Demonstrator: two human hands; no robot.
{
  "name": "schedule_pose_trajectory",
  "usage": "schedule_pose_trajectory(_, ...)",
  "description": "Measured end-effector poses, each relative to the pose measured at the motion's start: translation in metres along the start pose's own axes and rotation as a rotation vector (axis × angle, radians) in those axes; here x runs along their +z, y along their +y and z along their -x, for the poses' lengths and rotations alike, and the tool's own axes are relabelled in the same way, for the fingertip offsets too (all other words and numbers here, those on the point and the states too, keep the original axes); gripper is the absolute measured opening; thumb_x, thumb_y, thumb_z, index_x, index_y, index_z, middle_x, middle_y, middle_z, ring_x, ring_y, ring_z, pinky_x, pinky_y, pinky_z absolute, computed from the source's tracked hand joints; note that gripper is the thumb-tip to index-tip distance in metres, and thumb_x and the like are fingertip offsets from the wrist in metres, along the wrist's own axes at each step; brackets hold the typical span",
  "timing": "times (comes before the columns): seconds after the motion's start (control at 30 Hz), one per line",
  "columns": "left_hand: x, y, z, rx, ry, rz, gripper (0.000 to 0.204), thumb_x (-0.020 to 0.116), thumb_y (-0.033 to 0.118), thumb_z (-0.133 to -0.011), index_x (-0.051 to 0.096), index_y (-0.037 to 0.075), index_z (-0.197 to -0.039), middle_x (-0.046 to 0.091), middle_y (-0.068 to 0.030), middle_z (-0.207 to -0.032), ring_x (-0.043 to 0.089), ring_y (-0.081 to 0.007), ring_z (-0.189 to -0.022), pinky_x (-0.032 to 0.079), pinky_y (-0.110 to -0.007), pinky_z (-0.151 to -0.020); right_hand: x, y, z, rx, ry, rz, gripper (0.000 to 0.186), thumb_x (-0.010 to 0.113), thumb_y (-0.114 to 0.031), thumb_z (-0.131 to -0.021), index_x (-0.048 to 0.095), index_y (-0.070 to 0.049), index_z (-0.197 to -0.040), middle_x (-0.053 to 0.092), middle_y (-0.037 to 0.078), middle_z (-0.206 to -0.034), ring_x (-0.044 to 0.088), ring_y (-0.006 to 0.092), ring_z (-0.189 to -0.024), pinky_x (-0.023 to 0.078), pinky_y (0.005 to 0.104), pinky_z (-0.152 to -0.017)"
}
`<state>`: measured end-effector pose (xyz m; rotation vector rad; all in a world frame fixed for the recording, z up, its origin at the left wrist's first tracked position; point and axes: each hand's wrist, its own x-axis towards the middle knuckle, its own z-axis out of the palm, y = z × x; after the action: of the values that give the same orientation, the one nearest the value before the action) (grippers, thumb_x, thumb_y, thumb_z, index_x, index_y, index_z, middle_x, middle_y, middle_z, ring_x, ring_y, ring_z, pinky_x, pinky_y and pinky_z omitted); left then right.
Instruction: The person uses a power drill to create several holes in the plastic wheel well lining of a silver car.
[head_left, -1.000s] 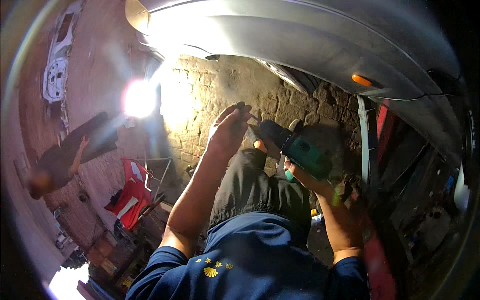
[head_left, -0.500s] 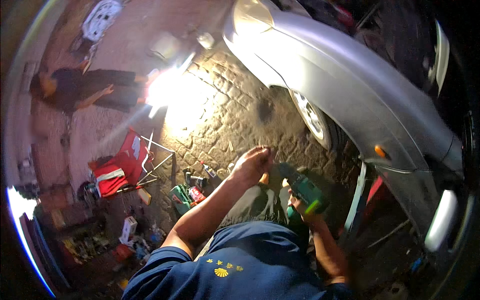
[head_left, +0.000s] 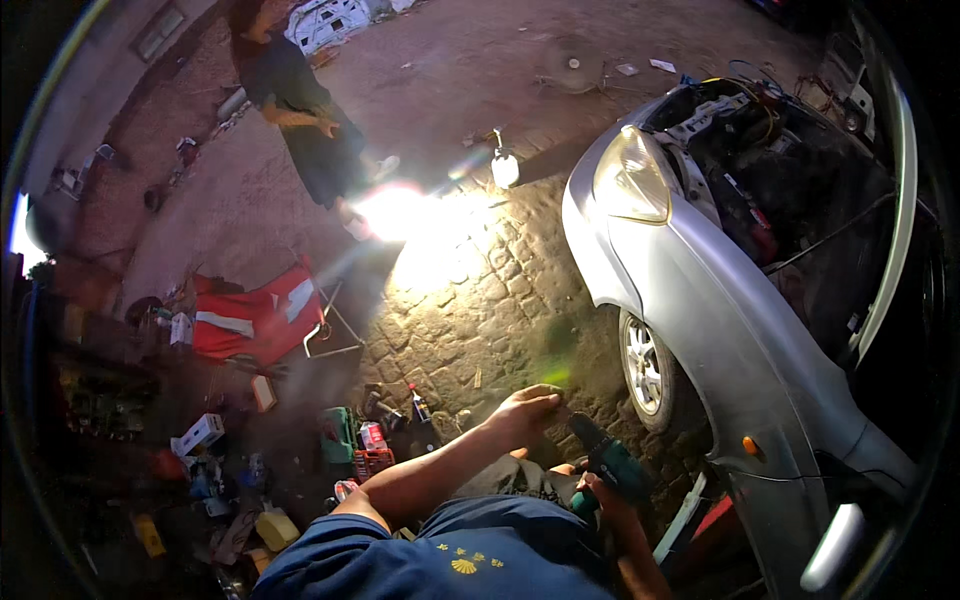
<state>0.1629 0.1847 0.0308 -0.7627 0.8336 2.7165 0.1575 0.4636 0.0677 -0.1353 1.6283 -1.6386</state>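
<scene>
My right hand (head_left: 602, 492) grips a green cordless drill (head_left: 622, 470) by its handle, low in the picture and right of centre. The drill's dark chuck (head_left: 585, 430) points up and to the left. Just left of the chuck, my left hand (head_left: 528, 415) has its thumb and fingers pinched together. Anything between those fingertips is too small to make out. Beside both hands stands a silver car (head_left: 700, 310), its front wheel (head_left: 647, 370) turned toward me.
A glaring lamp (head_left: 395, 210) lights the stone paving (head_left: 480, 290); a person (head_left: 310, 140) stands behind it. At left are a red folding chair (head_left: 245, 330), a green case (head_left: 338, 435) and a bottle (head_left: 420, 405). The car's engine bay (head_left: 800, 170) lies open at right.
My view has tilted upward, so the car, chair and lamp shift within it. The left hand stays pinched near the chuck, and the right hand keeps hold of the drill.
</scene>
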Motion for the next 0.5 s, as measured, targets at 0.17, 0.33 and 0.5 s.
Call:
schedule_pose_trajectory(0.17,-0.015,-0.004,-0.02,0.08,-0.066,-0.306,0.025,0.061,0.014,-0.1,0.059,-0.002,-0.119,0.064,-0.0104,-0.104,0.063,-0.023,-0.096,0.051,-0.037,-0.09,0.005,0.004,-0.003,-0.026,0.054,-0.096,0.026,0.064,-0.018,-0.098,0.065,-0.001,-0.117,0.069,0.005,-0.094,0.066,0.0135,-0.084,0.053,0.0314,-0.074)
schedule_pose_trajectory(0.33,-0.024,-0.02,-0.038,-0.033,-0.058,-0.224,0.012,0.063,0.007,-0.098,0.063,0.002,-0.109,0.065,-0.0075,-0.103,0.064,-0.0218,-0.097,0.053,-0.035,-0.087,-0.014,0.023,-0.009,-0.743,0.097,0.79,0.026,0.068,-0.016,-0.094,0.065,-0.004,-0.116,0.07,0.011,-0.102,0.069,0.0254,-0.088,0.054,0.0356,-0.077)
schedule_pose_trajectory(0.5,0.013,-0.021,-0.048,-0.235,0.056,0.15,0.013,0.063,0.008,-0.099,0.064,0.006,-0.112,0.066,-0.0059,-0.105,0.066,-0.0197,-0.098,0.055,-0.03,-0.087,-0.016,0.057,-0.016,-0.544,0.182,0.483,0.029,0.07,-0.021,-0.094,0.064,-0.004,-0.117,0.07,0.009,-0.103,0.069,0.026,-0.089,0.055,0.0371,-0.078)
